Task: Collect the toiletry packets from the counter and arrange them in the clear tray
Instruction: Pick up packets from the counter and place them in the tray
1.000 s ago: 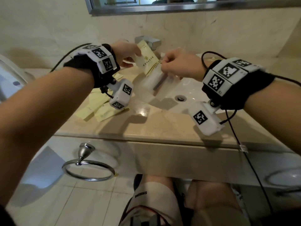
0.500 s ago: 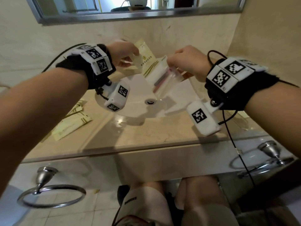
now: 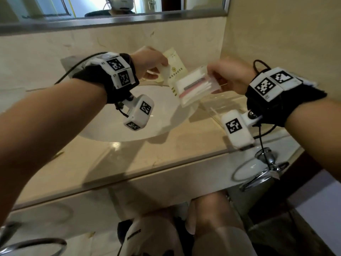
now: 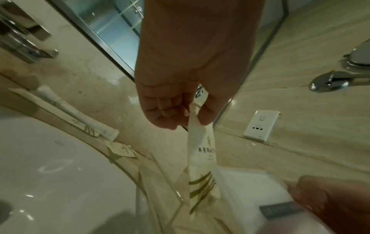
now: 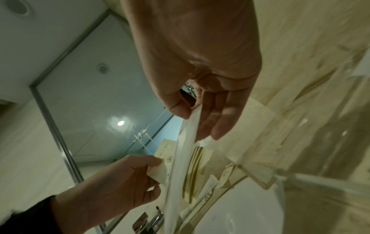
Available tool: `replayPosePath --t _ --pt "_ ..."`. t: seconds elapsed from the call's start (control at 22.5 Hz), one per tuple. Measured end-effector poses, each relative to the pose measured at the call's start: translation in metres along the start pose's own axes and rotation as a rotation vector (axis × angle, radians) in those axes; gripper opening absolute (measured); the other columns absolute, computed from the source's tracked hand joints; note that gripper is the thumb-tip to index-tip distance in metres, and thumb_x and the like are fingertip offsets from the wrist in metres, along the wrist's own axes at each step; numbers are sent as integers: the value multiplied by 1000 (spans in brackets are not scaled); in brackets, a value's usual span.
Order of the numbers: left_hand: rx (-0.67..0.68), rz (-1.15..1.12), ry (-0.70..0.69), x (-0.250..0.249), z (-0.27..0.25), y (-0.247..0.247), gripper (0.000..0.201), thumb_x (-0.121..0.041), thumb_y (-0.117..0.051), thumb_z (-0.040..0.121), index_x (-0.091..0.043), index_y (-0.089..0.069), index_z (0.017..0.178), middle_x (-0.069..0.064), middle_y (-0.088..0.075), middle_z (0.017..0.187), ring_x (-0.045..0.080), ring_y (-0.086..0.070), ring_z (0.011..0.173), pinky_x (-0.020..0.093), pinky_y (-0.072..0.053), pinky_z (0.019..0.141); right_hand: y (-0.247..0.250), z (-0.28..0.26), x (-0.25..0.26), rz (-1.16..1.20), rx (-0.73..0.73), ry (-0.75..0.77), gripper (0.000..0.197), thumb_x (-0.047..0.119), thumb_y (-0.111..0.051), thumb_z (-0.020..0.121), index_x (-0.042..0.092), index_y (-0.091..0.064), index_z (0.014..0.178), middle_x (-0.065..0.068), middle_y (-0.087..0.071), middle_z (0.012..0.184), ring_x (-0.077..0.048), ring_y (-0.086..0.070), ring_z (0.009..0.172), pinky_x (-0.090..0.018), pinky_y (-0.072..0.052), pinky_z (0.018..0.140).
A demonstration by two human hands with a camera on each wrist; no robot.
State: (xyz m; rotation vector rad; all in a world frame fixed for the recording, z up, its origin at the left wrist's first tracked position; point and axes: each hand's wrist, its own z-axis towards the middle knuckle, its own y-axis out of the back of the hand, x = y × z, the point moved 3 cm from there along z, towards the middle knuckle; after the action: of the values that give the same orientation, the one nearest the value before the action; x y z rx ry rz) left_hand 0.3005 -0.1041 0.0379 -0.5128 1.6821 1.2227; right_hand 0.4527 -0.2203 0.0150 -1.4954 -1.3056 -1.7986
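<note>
At 1 o'clock the right hand (image 3: 227,75) pinches a clear pouch (image 3: 195,87) by its edge over what seems the tray (image 3: 215,109), while at 12 o'clock beyond it the left hand (image 3: 147,66) pinches a cream packet (image 3: 175,71), both light, limp, slippery, best held by corners.

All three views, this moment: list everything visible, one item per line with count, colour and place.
cream packet: one, gold stripes, pinched in the left hand.
clear pouch: one, white contents, held in the right hand.
clear tray: one, transparent, on the counter right of the basin.
packets: a few, cream, counter behind the basin.
basin: one, white.
counter: beige marble.
tap: one, chrome.
mirror: one, steel frame.
towel rings: two, chrome, under the counter.
socket: one, white, wall.
left hand; right hand: wrist cameras strapped on.
</note>
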Motion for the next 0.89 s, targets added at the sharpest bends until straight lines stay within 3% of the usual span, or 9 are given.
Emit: replayPosePath --t 0.18,0.27,0.44,0.58,0.71,0.89 --pt "68 1 -44 -14 3 -28 8 -9 -53 91 -11 -53 99 5 -61 100 11 -58 76 21 -48 62 30 -6 -18 21 -81 -50 17 5 -48 83 14 -50 69 1 -50 62 -10 -54 49 -21 -51 44" --pt "118 2 -60 -20 3 -43 4 -8 -52 91 -11 -53 94 6 -60 100 13 -58 78 21 -47 63 45 -11 -25 40 -139 -61 21 3 -48 84 13 -50 67 2 -51 59 -6 -55 43 -23 -52 47" --pt "191 6 -93 -28 2 -64 6 -10 -50 91 -10 -54 96 6 -61 105 16 -57 90 22 -47 67 73 -14 -43 95 -241 -102 19 4 -49 84 13 -52 67 0 -55 67 -11 -57 58 -22 -50 48" --pt "200 14 -99 -33 6 -75 5 -11 -50 92 -12 -54 95 5 -62 104 14 -57 86 20 -46 64 94 -9 -60 158 -365 -127 12 8 -54 78 14 -55 68 -6 -58 76 -18 -56 68 -24 -44 59" --pt "210 52 -95 -33 11 -88 4 -10 -51 91 -11 -53 95 6 -60 100 12 -55 74 19 -44 58 120 -8 -83 229 -510 -175 17 8 -54 77 13 -53 61 -5 -51 65 -17 -48 58 -29 -39 53" --pt "252 67 -91 -37 14 -111 4 -10 -52 91 -11 -52 94 6 -58 98 10 -52 67 19 -43 57 151 -13 -118 338 -659 -272 12 7 -55 73 10 -57 61 -7 -56 65 -19 -54 57 -32 -49 57"
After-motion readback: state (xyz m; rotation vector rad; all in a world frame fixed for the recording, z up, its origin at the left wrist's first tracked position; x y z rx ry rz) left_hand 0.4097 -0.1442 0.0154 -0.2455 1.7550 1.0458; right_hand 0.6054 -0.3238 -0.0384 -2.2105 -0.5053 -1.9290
